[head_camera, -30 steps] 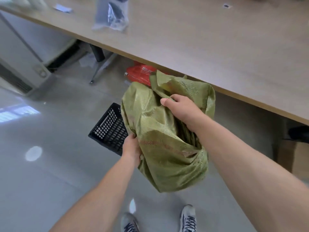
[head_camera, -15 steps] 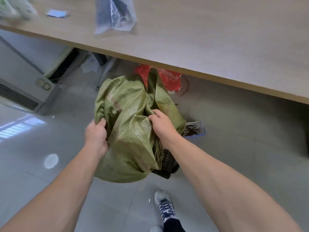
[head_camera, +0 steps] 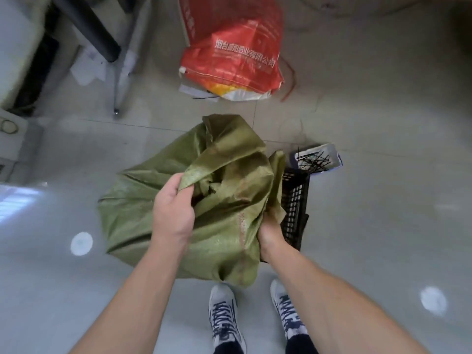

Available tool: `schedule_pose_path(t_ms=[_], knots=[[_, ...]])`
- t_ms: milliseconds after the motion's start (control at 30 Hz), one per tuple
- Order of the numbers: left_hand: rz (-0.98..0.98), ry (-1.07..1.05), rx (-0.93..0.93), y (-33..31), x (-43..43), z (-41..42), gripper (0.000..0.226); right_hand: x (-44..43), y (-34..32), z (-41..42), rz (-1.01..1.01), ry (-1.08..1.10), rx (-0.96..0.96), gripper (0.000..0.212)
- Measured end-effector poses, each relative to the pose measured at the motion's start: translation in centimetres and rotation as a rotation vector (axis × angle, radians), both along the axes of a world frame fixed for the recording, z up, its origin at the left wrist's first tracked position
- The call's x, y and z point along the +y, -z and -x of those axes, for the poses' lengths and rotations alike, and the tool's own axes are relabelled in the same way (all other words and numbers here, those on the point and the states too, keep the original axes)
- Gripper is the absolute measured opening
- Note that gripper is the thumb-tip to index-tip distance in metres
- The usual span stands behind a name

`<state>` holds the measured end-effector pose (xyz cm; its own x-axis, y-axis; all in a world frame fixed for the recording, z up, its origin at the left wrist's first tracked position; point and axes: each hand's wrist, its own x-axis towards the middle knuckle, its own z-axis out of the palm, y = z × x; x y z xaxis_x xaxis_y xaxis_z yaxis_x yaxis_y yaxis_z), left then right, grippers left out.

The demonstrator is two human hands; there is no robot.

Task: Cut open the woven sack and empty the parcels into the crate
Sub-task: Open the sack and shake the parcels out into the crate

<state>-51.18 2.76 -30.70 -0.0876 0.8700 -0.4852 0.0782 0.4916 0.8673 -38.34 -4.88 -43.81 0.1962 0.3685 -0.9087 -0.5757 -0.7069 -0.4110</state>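
A crumpled green woven sack [head_camera: 143, 200] hangs in front of me above the floor, covering most of a black perforated plastic crate [head_camera: 293, 208]. My left hand [head_camera: 173, 213] grips a fold of the sack's fabric near its top middle. At the sack's lower right edge my right hand [head_camera: 269, 232] clutches the fabric next to the crate's wall. Only the crate's right side shows. No parcels are visible; the sack hides whatever is inside it and inside the crate.
A red printed woven bag [head_camera: 232, 52] lies on the tiled floor beyond the sack. A small white tray of black cable ties [head_camera: 315, 160] sits behind the crate. A black desk leg [head_camera: 89, 24] and papers are at the upper left. My shoes [head_camera: 224, 315] stand below.
My view has dropped from the tabletop to the floor. The sack has come lower over the crate. My left hand shifted from the sack's left side to its top fold, my right to the lower right edge.
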Motion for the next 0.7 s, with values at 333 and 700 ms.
schedule_pose_path(t_ms=[333,700], knots=[[0.037,-0.01,-0.185,2.0,-3.1,1.1,0.055,-0.5,0.9,-3.7,0.265,-0.033,-0.531,0.036],[-0.201,0.883,0.352,0.3,-5.1,-2.3,0.025,3.5,-10.1,-3.4,-0.092,-0.218,-0.169,0.057]])
